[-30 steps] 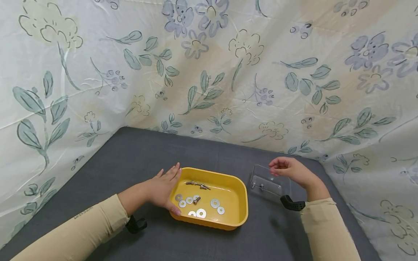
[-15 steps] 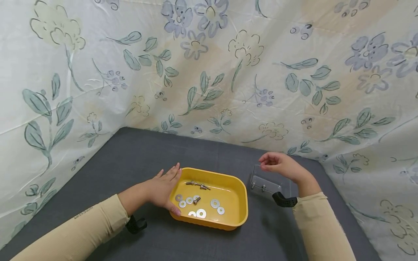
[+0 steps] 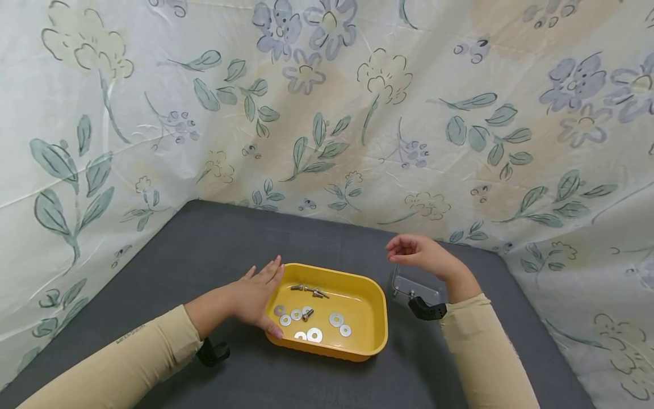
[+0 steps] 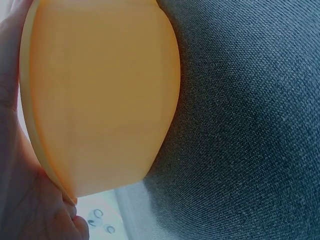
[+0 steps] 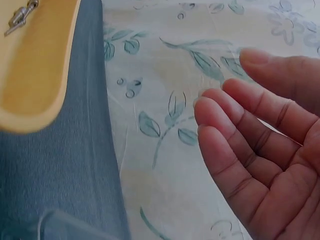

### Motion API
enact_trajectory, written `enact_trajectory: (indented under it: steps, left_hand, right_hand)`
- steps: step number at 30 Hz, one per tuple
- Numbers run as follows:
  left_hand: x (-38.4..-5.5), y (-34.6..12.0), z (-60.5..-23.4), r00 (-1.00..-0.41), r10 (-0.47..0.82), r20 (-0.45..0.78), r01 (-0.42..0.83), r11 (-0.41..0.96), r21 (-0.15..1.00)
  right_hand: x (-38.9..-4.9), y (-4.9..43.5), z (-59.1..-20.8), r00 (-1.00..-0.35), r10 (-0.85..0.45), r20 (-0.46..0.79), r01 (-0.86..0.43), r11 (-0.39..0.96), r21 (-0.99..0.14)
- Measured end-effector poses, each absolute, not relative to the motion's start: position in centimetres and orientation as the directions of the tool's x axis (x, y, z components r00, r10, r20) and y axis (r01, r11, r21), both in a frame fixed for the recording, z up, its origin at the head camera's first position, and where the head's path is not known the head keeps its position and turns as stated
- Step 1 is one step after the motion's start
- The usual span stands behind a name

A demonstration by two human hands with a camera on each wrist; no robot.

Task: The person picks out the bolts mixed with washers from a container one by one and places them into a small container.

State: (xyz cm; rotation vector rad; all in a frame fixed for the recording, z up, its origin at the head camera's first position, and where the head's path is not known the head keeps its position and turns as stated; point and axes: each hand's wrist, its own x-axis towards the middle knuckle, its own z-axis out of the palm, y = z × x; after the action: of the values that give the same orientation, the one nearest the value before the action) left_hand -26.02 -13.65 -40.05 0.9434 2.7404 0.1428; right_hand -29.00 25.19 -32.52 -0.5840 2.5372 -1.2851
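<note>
My left hand (image 3: 254, 295) rests against the left end of a yellow tray (image 3: 375, 318), its fingers spread along the rim and the thumb at the near corner. Inside the tray lie several metal bolts (image 3: 308, 314) and flat washers (image 3: 314, 335). In the left wrist view the tray's outer wall (image 4: 105, 100) fills much of the picture. My right hand (image 3: 426, 258) hovers over a clear plastic box (image 3: 421, 288), fingers loosely bent. The right wrist view shows nothing between the thumb and fingertips (image 5: 215, 147). Part of the clear box is hidden beneath that hand.
A dark grey tabletop (image 3: 230, 233) carries both containers. Floral-patterned cloth (image 3: 327, 113) hangs behind and along the sides of the table. A small bolt (image 3: 411, 293) shows at the clear box's near side. Black straps (image 3: 427, 308) sit on the wrists.
My right hand has moved left from above the clear box toward the yellow tray, rising slightly. The left hand and the tray have stayed in place.
</note>
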Motion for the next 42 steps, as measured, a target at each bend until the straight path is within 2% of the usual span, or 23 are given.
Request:
enact_trajectory:
  steps: [19, 33, 42]
  left_hand:
    - [-25.9, -13.6, -40.0, -0.773, 0.601, -0.203, 0.581, 0.799, 0.153]
    - [-25.9, -13.6, -39.9, -0.764, 0.616, -0.192, 0.593, 0.787, 0.170]
    - [-26.0, -13.6, -40.1, -0.775, 0.603, -0.189, 0.584, 0.798, 0.151]
  right_hand:
    - [-29.6, 20.5, -32.3, -0.829, -0.560, -0.011, -0.340, 0.518, -0.785]
    - [-30.0, 17.7, -33.6, -0.793, -0.608, -0.033, -0.333, 0.479, -0.812]
    - [-30.3, 16.8, -34.8, -0.779, -0.625, -0.037, -0.362, 0.498, -0.788]
